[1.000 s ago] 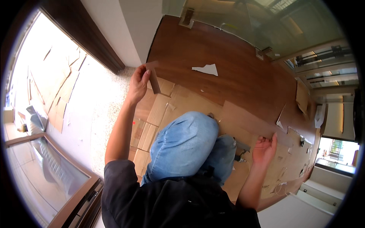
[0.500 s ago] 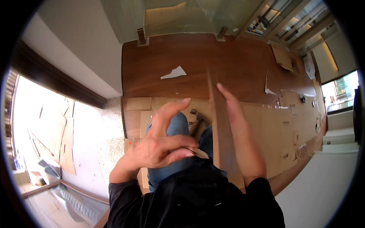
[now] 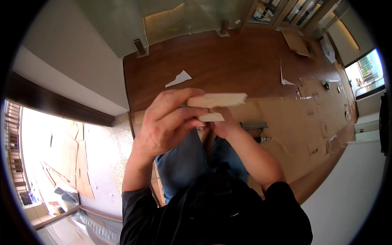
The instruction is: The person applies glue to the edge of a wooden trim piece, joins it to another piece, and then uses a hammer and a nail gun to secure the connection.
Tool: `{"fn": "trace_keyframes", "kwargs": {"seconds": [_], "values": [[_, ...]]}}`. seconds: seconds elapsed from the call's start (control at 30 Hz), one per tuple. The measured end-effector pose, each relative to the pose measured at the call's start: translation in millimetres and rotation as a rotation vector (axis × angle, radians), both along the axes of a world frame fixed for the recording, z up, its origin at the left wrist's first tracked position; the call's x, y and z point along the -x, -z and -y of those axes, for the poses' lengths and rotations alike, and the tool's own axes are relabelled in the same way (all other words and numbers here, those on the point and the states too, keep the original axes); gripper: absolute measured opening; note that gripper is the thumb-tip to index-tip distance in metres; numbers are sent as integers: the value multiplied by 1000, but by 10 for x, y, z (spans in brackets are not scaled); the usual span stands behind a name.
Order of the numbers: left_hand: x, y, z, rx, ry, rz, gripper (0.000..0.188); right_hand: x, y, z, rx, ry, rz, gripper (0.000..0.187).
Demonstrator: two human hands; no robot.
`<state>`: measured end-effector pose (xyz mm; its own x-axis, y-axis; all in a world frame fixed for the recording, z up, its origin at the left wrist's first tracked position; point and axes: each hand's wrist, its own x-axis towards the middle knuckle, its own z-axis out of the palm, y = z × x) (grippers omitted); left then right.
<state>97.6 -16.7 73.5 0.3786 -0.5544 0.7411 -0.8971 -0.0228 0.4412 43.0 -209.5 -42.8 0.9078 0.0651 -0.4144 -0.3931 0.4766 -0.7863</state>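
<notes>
My left hand (image 3: 161, 124) is closed, its fingers gripping a pale wooden board (image 3: 218, 99) that is seen nearly end-on and has a rough, splintered edge. Between the thumb and fingers of the same hand sits a smaller pale wood piece (image 3: 211, 117), just below the board. My right hand (image 3: 222, 123) is close behind and beneath the two pieces. Its fingers are mostly hidden, so its grip does not show. Both hands are raised in front of my knees, in blue jeans (image 3: 183, 157).
A grey tool (image 3: 253, 125) with a thin pale cord rests on cardboard sheeting (image 3: 290, 143) right of my legs. White scraps (image 3: 179, 78) lie on the brown wood floor (image 3: 220, 61). A glass panel (image 3: 175, 20) stands ahead, a wall (image 3: 85, 65) at left.
The board has swung from upright, beside my flat right palm, to lying end-on in my left hand. My right hand has moved left under it. The hammer between my knees is now hidden.
</notes>
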Motion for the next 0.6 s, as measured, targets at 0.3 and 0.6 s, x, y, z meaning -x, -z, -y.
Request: {"fn": "trace_keyframes", "kwargs": {"seconds": [0.3,0.6], "values": [[139,164,-200,-85,-251,-150,31,276,-488,-461,303,160,758,39],[251,122,-746,88,-602,36,19,371,-232,-309,-122,249,531,23]]}}
